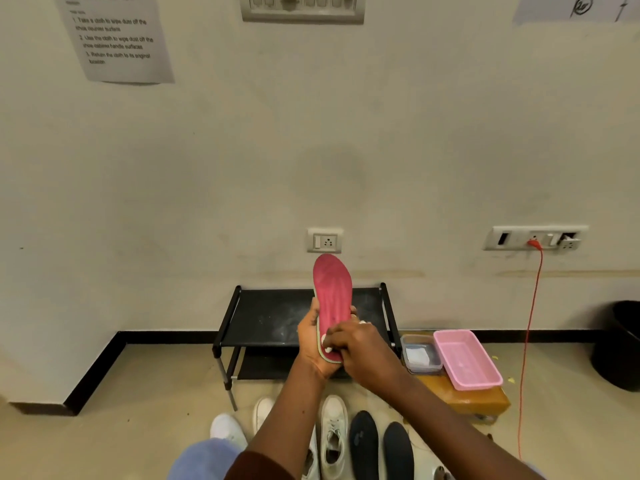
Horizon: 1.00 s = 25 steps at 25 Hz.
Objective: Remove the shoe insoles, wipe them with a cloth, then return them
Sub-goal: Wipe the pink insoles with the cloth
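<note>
Red insole point(333, 292): we hold it upright in front of the rack with the toe end up and the heel end down in our hands. The red face is turned to us, and a pale green edge shows along its left side.
Left hand point(309, 341): it grips the heel end from the left and behind, with the fingers wrapped round the edge.
Right hand point(363, 351): its fingers are curled and clamped on the white cloth, pressing it against the lower face of the insole.
White cloth point(327, 342): it is mostly hidden under our right hand. We see only small bits, at the fingertips and above the knuckles.
Dark insoles point(363, 445): two lie flat on the floor side by side, just right of a white sneaker.
White sneakers point(334, 427): they stand on the floor below our arms. One is laced with its mouth open to us, and the others are partly covered by the left forearm.
Shoe rack point(273, 317): it is black, has two tiers and stands against the wall. The top shelf is marked with pale dust.
Clear container point(420, 365): it stands just right of the rack on a wooden stand point(464, 400) and holds something white.
Pink tray point(465, 360): it sits on the same stand, just beside the container.
Wall socket point(325, 241): it is just above the insole's toe.
Switch panel point(535, 237): it is further right on the wall, and a red cable point(531, 323) hangs from it to the floor.
Black bin point(620, 344): it stands at the far right.
</note>
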{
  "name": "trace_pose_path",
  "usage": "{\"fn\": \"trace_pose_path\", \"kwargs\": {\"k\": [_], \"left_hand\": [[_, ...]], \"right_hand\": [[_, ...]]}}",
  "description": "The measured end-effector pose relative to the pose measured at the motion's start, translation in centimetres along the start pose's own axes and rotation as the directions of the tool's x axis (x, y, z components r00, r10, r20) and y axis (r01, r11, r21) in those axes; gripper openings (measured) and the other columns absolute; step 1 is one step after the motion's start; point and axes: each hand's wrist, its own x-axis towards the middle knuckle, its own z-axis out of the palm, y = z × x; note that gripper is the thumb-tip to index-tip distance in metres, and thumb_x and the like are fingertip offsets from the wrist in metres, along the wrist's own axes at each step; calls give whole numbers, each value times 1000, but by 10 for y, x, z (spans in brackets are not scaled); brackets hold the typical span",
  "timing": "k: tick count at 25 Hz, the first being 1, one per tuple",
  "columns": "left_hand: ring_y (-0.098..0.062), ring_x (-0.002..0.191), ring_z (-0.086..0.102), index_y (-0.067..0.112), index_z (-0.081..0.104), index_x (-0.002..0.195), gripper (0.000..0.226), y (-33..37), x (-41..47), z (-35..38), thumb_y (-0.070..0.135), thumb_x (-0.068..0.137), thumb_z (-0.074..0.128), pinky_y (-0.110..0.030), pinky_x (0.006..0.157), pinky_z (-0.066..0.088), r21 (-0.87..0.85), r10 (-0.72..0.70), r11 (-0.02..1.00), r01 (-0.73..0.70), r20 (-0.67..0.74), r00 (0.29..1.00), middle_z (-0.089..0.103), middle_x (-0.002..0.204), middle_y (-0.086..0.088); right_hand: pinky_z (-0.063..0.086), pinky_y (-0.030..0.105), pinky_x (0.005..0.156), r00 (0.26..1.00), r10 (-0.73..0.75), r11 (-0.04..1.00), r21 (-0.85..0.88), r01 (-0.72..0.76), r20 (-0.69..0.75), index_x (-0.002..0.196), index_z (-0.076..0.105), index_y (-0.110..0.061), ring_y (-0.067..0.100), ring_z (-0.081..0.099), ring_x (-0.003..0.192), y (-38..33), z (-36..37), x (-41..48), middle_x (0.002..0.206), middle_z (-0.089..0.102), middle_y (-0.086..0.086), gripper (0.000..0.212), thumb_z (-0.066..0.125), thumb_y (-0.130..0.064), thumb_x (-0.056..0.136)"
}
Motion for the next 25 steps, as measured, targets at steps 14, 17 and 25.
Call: {"fn": "trace_pose_path", "kwargs": {"k": [14, 17, 25], "left_hand": [[-28, 78, 66, 2, 68, 93, 55, -17, -7, 6, 50, 92, 41, -36, 74, 56, 4, 32, 999, -32, 37, 999, 65, 81, -15], [-25, 81, 60, -1, 61, 100, 62, -8, -6, -1, 57, 86, 46, -38, 85, 50, 31, -31, 999, 29, 71, 997, 59, 87, -14], [-29, 71, 68, 0, 66, 97, 59, -18, -15, 0, 54, 89, 42, -38, 64, 58, -29, -24, 999, 25, 57, 998, 65, 81, -16]], "right_hand": [[45, 17, 72, 968, 248, 957, 165, -240, -30, 117, 50, -16, 19, 63, 90, 7, -4, 9, 104, 67, 6, 26, 51, -11, 92], [41, 3, 70, 977, 214, 953, 215, -214, 21, 116, 50, -19, 13, 61, 91, -2, 7, -10, 105, 65, 2, 27, 54, -13, 91], [50, 13, 75, 955, 288, 938, 223, -266, -72, 114, 55, -11, 17, 65, 90, 2, 6, -7, 102, 68, 5, 25, 57, -18, 90]]}}
